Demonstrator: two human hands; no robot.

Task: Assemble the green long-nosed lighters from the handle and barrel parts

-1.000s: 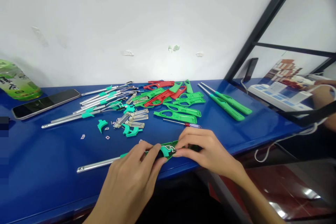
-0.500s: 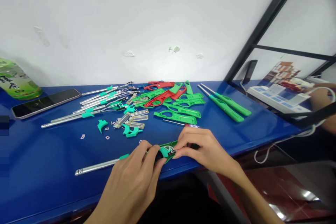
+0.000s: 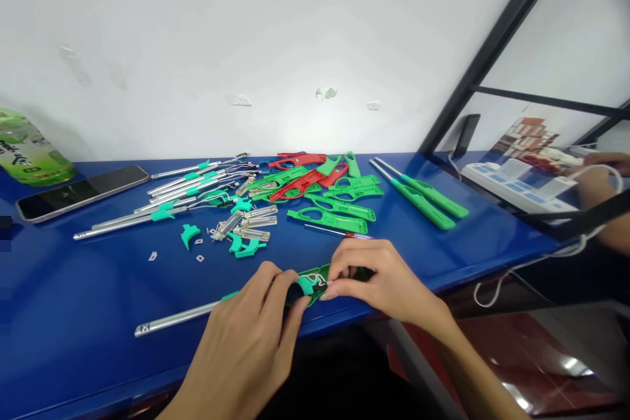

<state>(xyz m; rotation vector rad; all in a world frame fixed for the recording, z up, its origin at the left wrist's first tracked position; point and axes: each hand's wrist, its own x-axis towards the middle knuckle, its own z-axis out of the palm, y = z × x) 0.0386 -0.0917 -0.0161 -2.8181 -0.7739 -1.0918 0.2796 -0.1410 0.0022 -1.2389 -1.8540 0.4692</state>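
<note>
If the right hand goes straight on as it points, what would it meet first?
The right hand would likely meet the white wires in the green casing first, unless it already touches them; depth is unclear.

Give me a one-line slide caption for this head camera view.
Both hands at an open green lighter shell over a blue table, a screwdriver and two assembled green lighters beyond.

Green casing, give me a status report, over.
Left hand holding casing. Right hand at the white wires. Screwdriver lying just beyond right hand.
</note>
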